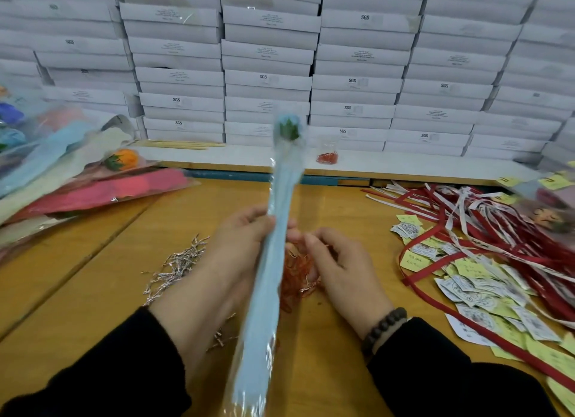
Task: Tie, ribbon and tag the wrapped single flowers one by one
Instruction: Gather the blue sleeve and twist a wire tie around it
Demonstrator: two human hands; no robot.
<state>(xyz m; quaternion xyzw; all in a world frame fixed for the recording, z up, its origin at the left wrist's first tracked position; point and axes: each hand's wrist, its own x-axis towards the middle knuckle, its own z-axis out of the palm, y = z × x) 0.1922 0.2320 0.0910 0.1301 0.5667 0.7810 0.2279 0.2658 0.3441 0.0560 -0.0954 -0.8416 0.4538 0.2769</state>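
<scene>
On the wooden table point(93, 286), work on this flower looks barely begun: the blue wrapped flower point(270, 261) carries no visible tie, ribbon or tag, while twist ties point(177, 267), red ribbons point(485, 230) and tags point(476, 289) lie loose, and wrapped flowers point(77, 180) are piled at the left (whether finished is unclear). It is held tilted up and away, the left hand point(230, 248) gripping its wrapper mid-length, fingers curled round it. The right hand point(336, 261), just beside it, curls loosely over an orange tangle point(295, 273); whether it pinches anything cannot be told.
</scene>
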